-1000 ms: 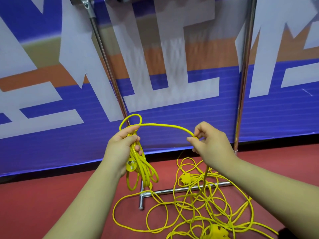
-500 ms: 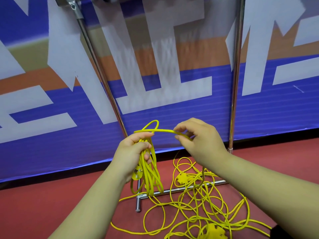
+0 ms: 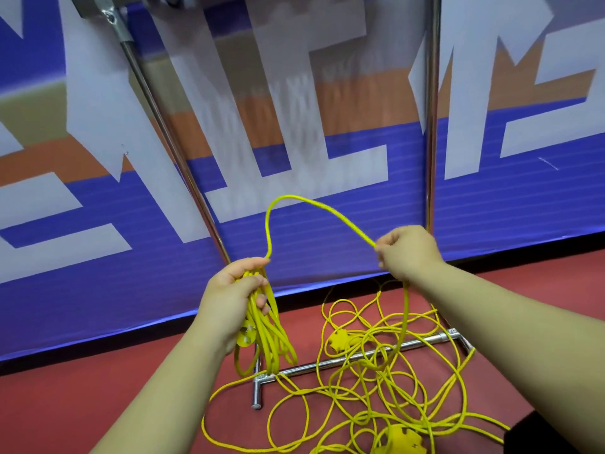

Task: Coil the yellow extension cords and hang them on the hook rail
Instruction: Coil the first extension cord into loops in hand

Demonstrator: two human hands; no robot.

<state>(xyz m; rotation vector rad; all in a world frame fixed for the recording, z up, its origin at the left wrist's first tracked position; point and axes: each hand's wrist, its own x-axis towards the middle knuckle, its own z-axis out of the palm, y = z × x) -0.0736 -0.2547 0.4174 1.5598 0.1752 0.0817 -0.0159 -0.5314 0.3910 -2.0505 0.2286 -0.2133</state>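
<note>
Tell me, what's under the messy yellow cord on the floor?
Under the tangled yellow cord you can see red floor and a silver metal bar from the rack's base. Yellow plug pieces sit among the loops. The cord hides parts of the bar.

One view only: head cam on you, looking forward and down, close on your hands, red floor [image 3: 82,404] and banner wall [image 3: 327,250] behind.

Big blue banner [image 3: 327,257] with white lettering and an orange stripe covers the whole back wall. Floor [image 3: 82,404] is dull red, with a chrome rack frame [image 3: 327,363] standing on it.
</note>
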